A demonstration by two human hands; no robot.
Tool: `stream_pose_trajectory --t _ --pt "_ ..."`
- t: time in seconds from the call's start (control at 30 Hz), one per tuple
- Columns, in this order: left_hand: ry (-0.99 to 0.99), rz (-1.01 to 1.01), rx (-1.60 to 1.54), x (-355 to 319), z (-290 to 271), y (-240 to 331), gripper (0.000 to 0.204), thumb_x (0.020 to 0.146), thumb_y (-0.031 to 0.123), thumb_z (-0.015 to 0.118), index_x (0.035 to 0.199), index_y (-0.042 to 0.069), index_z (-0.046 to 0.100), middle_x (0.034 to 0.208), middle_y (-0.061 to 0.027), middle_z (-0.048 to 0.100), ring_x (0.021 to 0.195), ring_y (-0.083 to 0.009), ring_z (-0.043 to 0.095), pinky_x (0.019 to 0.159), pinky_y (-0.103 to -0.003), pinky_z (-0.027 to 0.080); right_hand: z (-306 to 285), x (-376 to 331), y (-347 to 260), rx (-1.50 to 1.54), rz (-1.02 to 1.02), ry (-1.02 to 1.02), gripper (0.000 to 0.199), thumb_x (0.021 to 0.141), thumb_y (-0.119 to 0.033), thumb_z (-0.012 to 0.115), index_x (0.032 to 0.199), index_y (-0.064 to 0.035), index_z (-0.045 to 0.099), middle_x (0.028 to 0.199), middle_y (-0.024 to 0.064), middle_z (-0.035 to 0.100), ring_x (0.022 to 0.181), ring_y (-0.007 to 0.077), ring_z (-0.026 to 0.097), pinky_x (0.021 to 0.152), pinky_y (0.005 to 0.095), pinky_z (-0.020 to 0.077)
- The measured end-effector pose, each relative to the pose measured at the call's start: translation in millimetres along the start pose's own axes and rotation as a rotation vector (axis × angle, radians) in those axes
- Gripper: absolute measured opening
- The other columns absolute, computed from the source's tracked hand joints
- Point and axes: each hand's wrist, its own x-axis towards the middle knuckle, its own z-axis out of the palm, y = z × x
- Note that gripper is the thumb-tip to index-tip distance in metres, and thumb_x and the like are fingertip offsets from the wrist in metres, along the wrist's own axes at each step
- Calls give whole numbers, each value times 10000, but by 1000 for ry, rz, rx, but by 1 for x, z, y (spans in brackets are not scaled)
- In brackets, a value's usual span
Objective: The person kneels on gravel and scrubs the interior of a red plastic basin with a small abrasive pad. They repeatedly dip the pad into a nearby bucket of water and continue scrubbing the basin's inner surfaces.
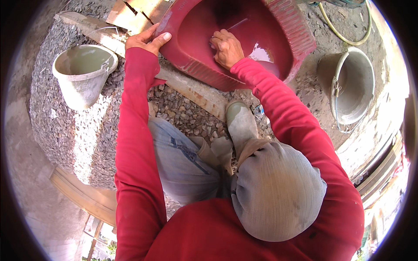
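A dark red squat toilet pan with ribbed footrests lies at the far middle of the view. Its edge rests by a concrete-crusted board on the gravel. My left hand grips the pan's left rim, thumb on top and fingers toward the outer edge. Inside the bowl, my right hand is closed, its knuckles up and fingertips curled against the inner surface. Whatever it may hold is hidden beneath the fingers. Wet-looking bright reflections show in the bowl to the right of this hand, and a dark area lies farther in.
A grey-crusted bucket with a wire handle stands on gravel at the left. Another bucket lies tilted at the right. Boards cross the gravel below the pan. A pale hose curves at the far right. My boot is close to the pan.
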Motion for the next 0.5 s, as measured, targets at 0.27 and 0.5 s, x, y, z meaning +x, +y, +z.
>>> stream_pose_trajectory --t 0.27,0.5 --pt "-63 8 -87 1 1 2 497 819 175 798 1263 12 647 1051 -123 737 922 -156 681 860 -282 522 2 5 0 3 -23 7 105 603 13 601 702 -21 614 784 88 601 801 301 573 718 408 493" --pt "20 31 11 7 -6 1 506 806 109 800 1264 -24 630 1060 -157 727 922 -171 684 866 -273 530 3 -11 -3 93 22 -12 103 603 1 609 702 -25 617 800 83 608 815 294 566 730 399 495"
